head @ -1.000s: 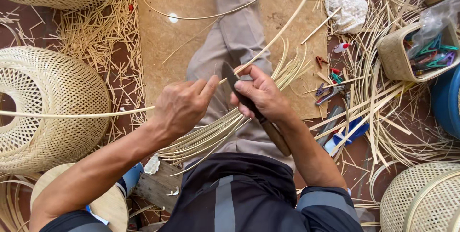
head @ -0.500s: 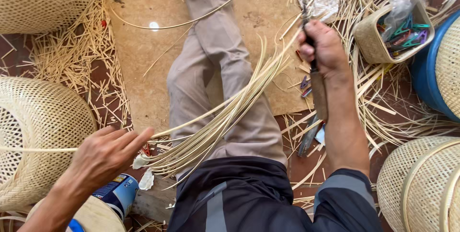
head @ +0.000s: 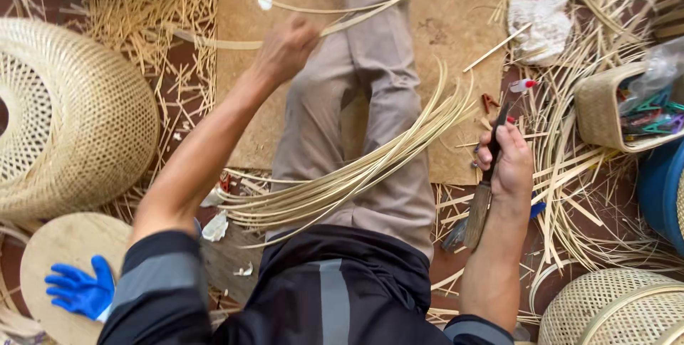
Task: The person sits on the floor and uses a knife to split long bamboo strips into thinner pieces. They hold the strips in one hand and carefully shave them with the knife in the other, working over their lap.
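Observation:
My left hand is stretched forward over my grey-trousered legs and pinches a long thin bamboo strip that arcs up to the right. My right hand rests low at the right, closed around a knife with a wooden handle pointing back toward me and its dark blade forward. A bundle of pale bamboo strips lies across my lap, fanning out to the upper right, between the two hands.
A large woven bamboo shade lies at left, another woven piece at bottom right. A small woven basket with coloured clips sits at right beside a blue container. A blue glove lies on a round wooden disc. Bamboo scraps litter the floor.
My left hand has swung from low left up and forward, carrying the single strip with it. My right hand with the knife has dropped from upper right down beside my right thigh.

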